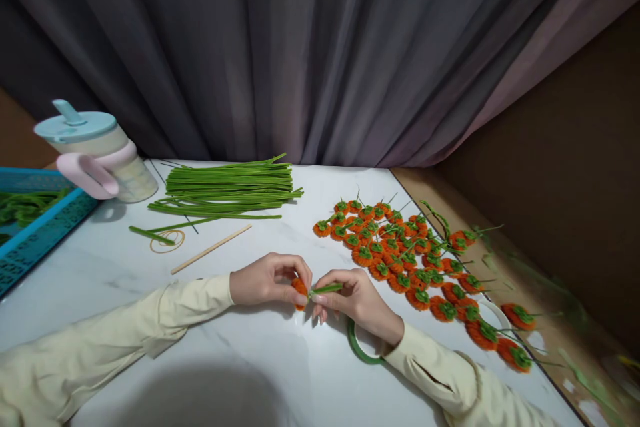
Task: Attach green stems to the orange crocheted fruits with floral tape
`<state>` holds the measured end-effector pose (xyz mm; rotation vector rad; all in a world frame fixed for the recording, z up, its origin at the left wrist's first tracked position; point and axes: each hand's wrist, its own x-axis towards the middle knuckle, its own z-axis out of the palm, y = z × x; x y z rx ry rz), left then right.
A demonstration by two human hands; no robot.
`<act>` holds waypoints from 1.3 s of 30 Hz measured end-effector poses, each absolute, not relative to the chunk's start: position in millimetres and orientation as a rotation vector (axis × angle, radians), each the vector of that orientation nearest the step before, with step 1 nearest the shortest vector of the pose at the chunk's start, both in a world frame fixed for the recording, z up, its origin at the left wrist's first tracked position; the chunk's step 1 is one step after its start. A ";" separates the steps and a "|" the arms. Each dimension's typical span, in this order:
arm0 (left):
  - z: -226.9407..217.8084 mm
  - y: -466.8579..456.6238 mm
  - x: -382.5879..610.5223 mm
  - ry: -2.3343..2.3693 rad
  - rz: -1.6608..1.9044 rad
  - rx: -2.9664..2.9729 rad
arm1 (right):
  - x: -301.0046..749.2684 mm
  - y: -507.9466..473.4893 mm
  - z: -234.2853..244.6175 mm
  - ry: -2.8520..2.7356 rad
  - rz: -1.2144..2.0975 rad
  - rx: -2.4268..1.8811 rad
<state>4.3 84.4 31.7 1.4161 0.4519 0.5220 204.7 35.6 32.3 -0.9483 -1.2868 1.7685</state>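
Near the front middle of the table, my left hand [267, 280] is closed around a small orange pipe-cleaner persimmon [299, 293], partly hidden by the fingers. My right hand [357, 297] meets it from the right, pinching a short green pipe-cleaner piece [327, 287] against the persimmon's side. Whether the two are joined cannot be made out. Under my right wrist lies a roll of green tape [361, 350]. Several finished-looking orange persimmons with green tops and thin stems [395, 247] are spread to the right of my hands.
A bundle of green pipe cleaners [230, 187] lies at the back. A wooden stick [211, 249] and rubber bands [167, 241] rest left of centre. A lidded cup [100, 153] and a blue basket [50, 233] with green pieces stand at the left. A grey curtain [280, 53] hangs behind.
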 end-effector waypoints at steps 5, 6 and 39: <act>30.5 85.4 4.5 0.467 0.548 1.419 | 205.3 37.9 31.1 -1.339 1.778 -0.873; 30.4 85.4 4.6 0.467 0.552 1.411 | 205.2 38.1 30.3 -1.345 1.774 -0.865; 22.4 90.8 5.8 0.619 0.195 0.778 | 205.3 25.0 23.8 -2.334 -0.211 -0.542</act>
